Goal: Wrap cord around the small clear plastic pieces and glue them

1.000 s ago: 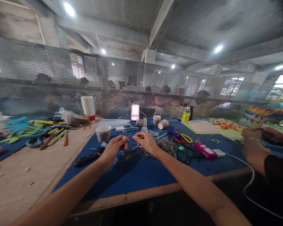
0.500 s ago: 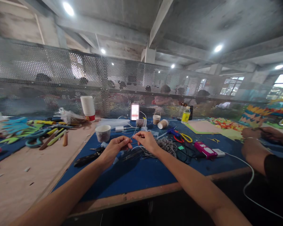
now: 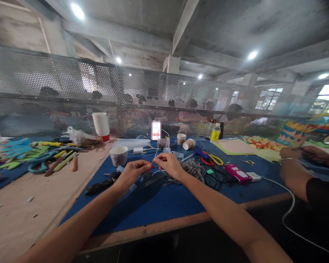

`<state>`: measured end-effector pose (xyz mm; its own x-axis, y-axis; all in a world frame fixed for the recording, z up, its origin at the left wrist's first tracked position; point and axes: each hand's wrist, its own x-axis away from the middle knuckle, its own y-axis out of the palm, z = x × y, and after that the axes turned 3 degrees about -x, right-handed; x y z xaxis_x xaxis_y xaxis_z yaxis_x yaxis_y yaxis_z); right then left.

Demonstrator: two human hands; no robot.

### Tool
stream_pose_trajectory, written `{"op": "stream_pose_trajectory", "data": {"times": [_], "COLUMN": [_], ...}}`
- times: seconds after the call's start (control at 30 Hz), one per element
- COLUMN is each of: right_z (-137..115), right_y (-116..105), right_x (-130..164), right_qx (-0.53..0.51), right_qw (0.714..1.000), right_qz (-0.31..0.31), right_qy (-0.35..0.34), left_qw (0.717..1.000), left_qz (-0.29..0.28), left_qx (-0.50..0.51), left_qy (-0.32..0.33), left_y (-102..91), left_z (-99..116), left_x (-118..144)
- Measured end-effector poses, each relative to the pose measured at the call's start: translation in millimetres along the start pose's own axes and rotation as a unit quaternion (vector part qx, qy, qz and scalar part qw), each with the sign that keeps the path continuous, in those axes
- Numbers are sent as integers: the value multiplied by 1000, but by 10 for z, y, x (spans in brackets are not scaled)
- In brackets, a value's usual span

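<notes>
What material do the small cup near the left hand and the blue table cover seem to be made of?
The small cup looks like paper: thin matte wall, rolled white rim, faint printed pattern. The blue table cover looks like felt or a similar soft sheet: matte, no shine, lying flat on the wooden table. The picture is too blurred to be sure.

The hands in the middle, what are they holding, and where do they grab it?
Both the left hand and the right hand pinch a thin pale thread between their fingertips, close together; which part of its length cannot be told.
</notes>
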<state>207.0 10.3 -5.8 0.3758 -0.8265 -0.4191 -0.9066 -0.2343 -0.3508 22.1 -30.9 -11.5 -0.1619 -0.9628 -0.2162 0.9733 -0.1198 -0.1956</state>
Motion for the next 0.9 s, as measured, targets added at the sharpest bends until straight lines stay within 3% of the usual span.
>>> {"op": "stream_pose_trajectory", "data": {"times": [0.3, 0.53, 0.73, 0.9], "right_z": [48, 27, 34, 45], "right_y": [-3, -5, 0, 5], "right_x": [-10, -4, -4, -6], "right_qx": [4, 5, 2, 9], "right_qw": [1000, 1000, 1000, 1000], "right_qz": [-4, -6, -3, -6], "right_qy": [-7, 0, -2, 1], "left_qw": [999, 999, 997, 998], "left_qz": [-28, -40, -61, -45], "left_qx": [24, -36, 25, 31], "left_qy": [-26, 1, -30, -36], "left_y": [44, 24, 38, 63], "left_z": [65, 55, 12, 30], "left_x": [2, 3, 8, 11]}}
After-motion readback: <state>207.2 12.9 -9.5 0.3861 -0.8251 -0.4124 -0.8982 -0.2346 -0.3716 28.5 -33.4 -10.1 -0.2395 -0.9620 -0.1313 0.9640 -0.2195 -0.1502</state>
